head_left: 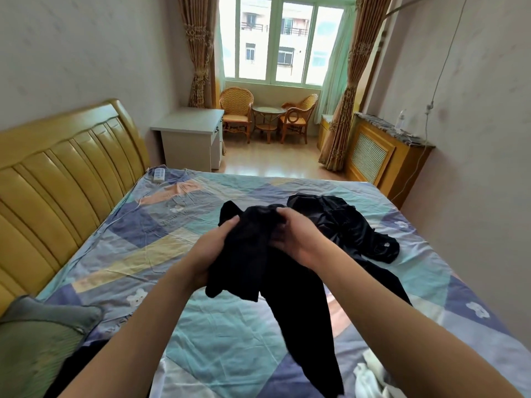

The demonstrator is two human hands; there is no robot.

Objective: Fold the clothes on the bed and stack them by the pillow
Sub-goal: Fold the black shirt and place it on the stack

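Holding a black garment [253, 254] up over the bed [230, 334], both hands work its upper edge. Left hand [212, 248]: grip clenched on a bunched fold, fingers curled round the cloth. Right hand [290, 239]: grip likewise grasping the fabric, fingers tucked into it near the top. A long dark length of the garment hangs down toward the near edge of the bed.

Second black garment [344, 225] lies crumpled on the sheet, just beyond the right hand. White cloth [370, 374] at the lower right, partly cut off by the frame. Grey-green pillow [37, 340] at the lower left, beside the yellow headboard [57, 173].

Sheet is patchwork-printed with small white bears and lines of lettering (too small and creased to read). White remote [159, 174] rests at the far corner of the bed.
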